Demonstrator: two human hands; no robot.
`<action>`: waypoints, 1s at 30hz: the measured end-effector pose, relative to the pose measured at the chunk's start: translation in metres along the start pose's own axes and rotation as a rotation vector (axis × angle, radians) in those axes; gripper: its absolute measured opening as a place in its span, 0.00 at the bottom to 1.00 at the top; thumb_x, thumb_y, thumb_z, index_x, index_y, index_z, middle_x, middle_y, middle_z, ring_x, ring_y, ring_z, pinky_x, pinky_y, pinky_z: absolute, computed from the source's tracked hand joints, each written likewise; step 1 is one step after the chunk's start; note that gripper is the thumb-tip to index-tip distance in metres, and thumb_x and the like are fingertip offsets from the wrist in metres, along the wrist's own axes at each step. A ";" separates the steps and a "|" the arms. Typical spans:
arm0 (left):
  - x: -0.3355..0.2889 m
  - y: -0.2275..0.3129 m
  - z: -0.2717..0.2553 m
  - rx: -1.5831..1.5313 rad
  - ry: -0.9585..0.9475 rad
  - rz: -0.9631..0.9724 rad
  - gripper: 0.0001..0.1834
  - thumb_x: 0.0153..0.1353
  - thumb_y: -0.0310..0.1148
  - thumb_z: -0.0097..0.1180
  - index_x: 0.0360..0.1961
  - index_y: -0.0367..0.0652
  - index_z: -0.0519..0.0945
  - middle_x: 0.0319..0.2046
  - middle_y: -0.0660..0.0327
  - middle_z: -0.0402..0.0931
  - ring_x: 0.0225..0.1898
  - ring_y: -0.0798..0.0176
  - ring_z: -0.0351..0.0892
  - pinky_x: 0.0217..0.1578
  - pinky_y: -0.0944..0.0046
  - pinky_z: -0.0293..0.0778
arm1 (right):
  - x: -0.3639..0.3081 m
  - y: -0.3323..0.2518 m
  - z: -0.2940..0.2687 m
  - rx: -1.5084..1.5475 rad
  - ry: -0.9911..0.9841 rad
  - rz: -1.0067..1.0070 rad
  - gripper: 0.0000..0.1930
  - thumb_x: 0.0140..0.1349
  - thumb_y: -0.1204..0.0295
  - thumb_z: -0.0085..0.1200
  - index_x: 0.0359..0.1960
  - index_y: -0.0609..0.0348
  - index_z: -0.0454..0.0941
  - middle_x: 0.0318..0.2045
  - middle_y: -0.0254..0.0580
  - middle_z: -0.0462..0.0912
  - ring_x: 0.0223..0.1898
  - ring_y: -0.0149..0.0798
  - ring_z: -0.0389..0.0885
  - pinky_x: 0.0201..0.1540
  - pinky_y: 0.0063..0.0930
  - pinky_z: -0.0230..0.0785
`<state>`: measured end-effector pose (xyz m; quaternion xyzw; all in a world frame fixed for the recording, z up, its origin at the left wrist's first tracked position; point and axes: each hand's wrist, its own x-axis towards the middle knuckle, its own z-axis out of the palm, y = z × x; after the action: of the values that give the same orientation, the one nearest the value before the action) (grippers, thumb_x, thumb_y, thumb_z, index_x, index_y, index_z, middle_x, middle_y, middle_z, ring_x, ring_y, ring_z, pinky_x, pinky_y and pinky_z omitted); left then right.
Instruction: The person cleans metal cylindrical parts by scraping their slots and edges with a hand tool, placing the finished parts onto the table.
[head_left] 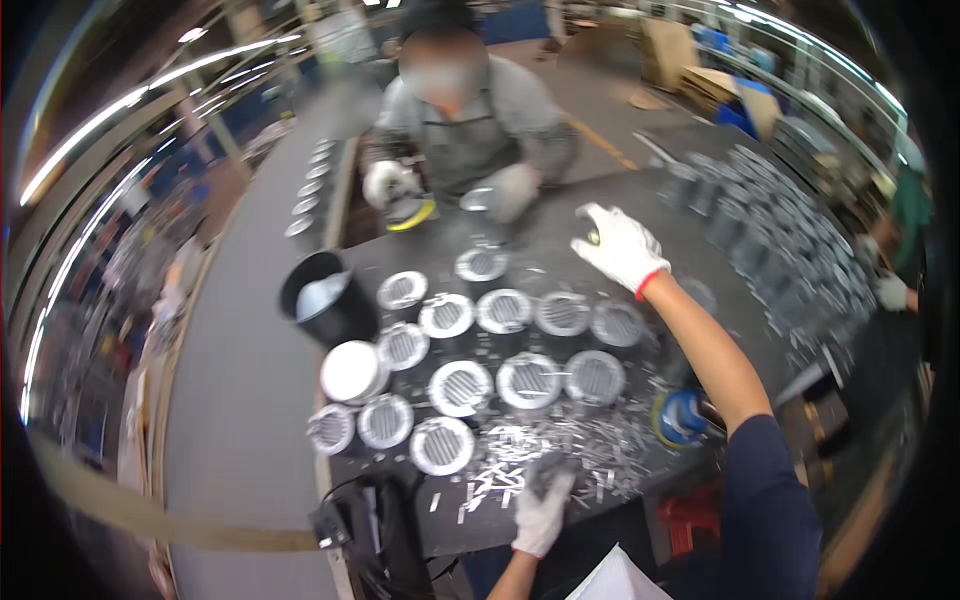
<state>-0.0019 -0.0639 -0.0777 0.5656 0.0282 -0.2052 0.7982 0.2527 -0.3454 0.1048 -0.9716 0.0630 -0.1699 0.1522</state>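
My left hand (540, 520), in a white glove, is at the table's near edge by a heap of thin, shiny metal strips (520, 450). A dark grey patch covers its fingers, and blur hides whether it is glove or a held thing. Further off, my right hand (625, 250), in a white glove with a red cuff, reaches over the table's far right part. Its fingers curl around a small, yellowish thing that I cannot make out. Between my hands stand several round grey metal parts with slatted tops (530, 380). A plain white disc-topped piece (353, 372) is among them.
Opposite, a person in gloves (505, 192) handles a grey part and a yellow-rimmed tool (410, 215). A black bin (325, 298) stands by the conveyor belt (240, 400) at left. Grey cylinders (780, 240) are piled at right. A blue tool (682, 418) lies near my right arm.
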 end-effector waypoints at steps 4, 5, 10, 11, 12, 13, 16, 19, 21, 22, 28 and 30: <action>-0.001 0.001 0.010 -0.111 -0.009 0.093 0.21 0.76 0.31 0.58 0.62 0.29 0.69 0.52 0.39 0.84 0.50 0.47 0.89 0.56 0.52 0.85 | -0.038 0.154 -0.048 -0.253 0.171 0.352 0.28 0.64 0.50 0.62 0.61 0.48 0.75 0.55 0.58 0.82 0.52 0.61 0.86 0.54 0.54 0.80; 0.000 0.002 0.011 -0.118 0.003 0.085 0.21 0.76 0.29 0.58 0.62 0.29 0.69 0.52 0.42 0.85 0.51 0.50 0.89 0.58 0.54 0.83 | -0.052 0.193 -0.060 -0.297 0.209 0.437 0.28 0.64 0.51 0.63 0.61 0.49 0.76 0.57 0.61 0.81 0.52 0.63 0.86 0.54 0.54 0.80; 0.001 -0.006 0.012 -0.155 0.032 0.071 0.21 0.74 0.26 0.60 0.62 0.30 0.70 0.53 0.43 0.85 0.51 0.53 0.88 0.57 0.56 0.83 | -0.136 0.344 -0.108 -0.508 0.215 0.708 0.42 0.58 0.42 0.69 0.70 0.49 0.72 0.61 0.60 0.80 0.59 0.60 0.83 0.59 0.54 0.77; 0.002 -0.009 0.011 -0.140 0.050 0.026 0.21 0.73 0.25 0.60 0.63 0.29 0.70 0.53 0.44 0.85 0.51 0.55 0.88 0.58 0.59 0.82 | -0.147 0.361 -0.111 -0.525 0.237 0.779 0.48 0.53 0.39 0.71 0.72 0.49 0.70 0.62 0.60 0.79 0.61 0.60 0.81 0.61 0.52 0.76; 0.001 -0.011 0.011 -0.118 0.043 0.062 0.21 0.73 0.25 0.60 0.63 0.29 0.70 0.54 0.45 0.84 0.52 0.56 0.88 0.59 0.60 0.81 | -0.153 0.376 -0.118 -0.489 0.189 0.817 0.52 0.51 0.36 0.71 0.75 0.50 0.68 0.63 0.62 0.79 0.61 0.61 0.82 0.62 0.51 0.76; 0.002 -0.012 0.011 -0.101 0.032 0.064 0.21 0.73 0.24 0.60 0.63 0.29 0.70 0.54 0.45 0.84 0.53 0.57 0.87 0.60 0.62 0.81 | -0.157 0.386 -0.121 -0.476 0.164 0.779 0.53 0.51 0.35 0.71 0.74 0.50 0.68 0.62 0.64 0.80 0.61 0.61 0.82 0.62 0.51 0.76; 0.000 -0.010 0.010 -0.074 0.033 0.041 0.22 0.74 0.27 0.61 0.64 0.28 0.71 0.56 0.48 0.84 0.58 0.61 0.84 0.61 0.63 0.78 | -0.161 0.393 -0.124 -0.535 0.061 0.809 0.52 0.50 0.40 0.75 0.74 0.50 0.69 0.60 0.66 0.80 0.60 0.62 0.82 0.63 0.51 0.76; 0.000 -0.005 0.010 -0.068 0.011 0.046 0.24 0.74 0.29 0.61 0.65 0.28 0.70 0.56 0.49 0.83 0.58 0.62 0.84 0.62 0.63 0.77 | -0.163 0.379 -0.120 -0.559 0.016 0.875 0.53 0.48 0.47 0.80 0.74 0.52 0.66 0.60 0.66 0.79 0.59 0.64 0.83 0.64 0.52 0.77; -0.002 -0.001 0.011 -0.060 0.003 0.034 0.24 0.74 0.30 0.61 0.65 0.29 0.70 0.56 0.50 0.83 0.58 0.63 0.83 0.62 0.64 0.76 | -0.168 0.363 -0.115 -0.540 0.058 0.881 0.54 0.49 0.51 0.81 0.76 0.51 0.62 0.60 0.66 0.78 0.58 0.64 0.83 0.62 0.52 0.79; -0.001 0.001 0.011 -0.038 0.002 0.026 0.24 0.75 0.30 0.61 0.65 0.29 0.70 0.56 0.50 0.83 0.58 0.63 0.83 0.62 0.64 0.76 | -0.171 0.355 -0.112 -0.539 0.080 0.880 0.54 0.50 0.52 0.81 0.76 0.50 0.61 0.60 0.66 0.78 0.58 0.64 0.84 0.61 0.52 0.79; 0.000 0.001 0.010 0.038 -0.018 0.009 0.24 0.75 0.34 0.62 0.63 0.29 0.71 0.55 0.51 0.84 0.59 0.65 0.82 0.62 0.66 0.76 | -0.203 0.309 -0.101 -0.520 0.185 0.737 0.53 0.52 0.59 0.78 0.77 0.49 0.58 0.63 0.66 0.74 0.57 0.68 0.84 0.59 0.54 0.79; 0.000 0.002 0.005 0.083 -0.040 0.044 0.23 0.76 0.35 0.60 0.64 0.30 0.72 0.55 0.50 0.83 0.57 0.64 0.83 0.60 0.66 0.77 | -0.219 0.294 -0.098 -0.547 0.187 0.704 0.52 0.53 0.58 0.77 0.77 0.50 0.57 0.64 0.66 0.73 0.56 0.68 0.83 0.59 0.55 0.79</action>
<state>-0.0020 -0.0683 -0.0736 0.5945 -0.0087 -0.1998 0.7789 -0.0067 -0.6125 0.0315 -0.8759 0.4455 -0.1721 -0.0681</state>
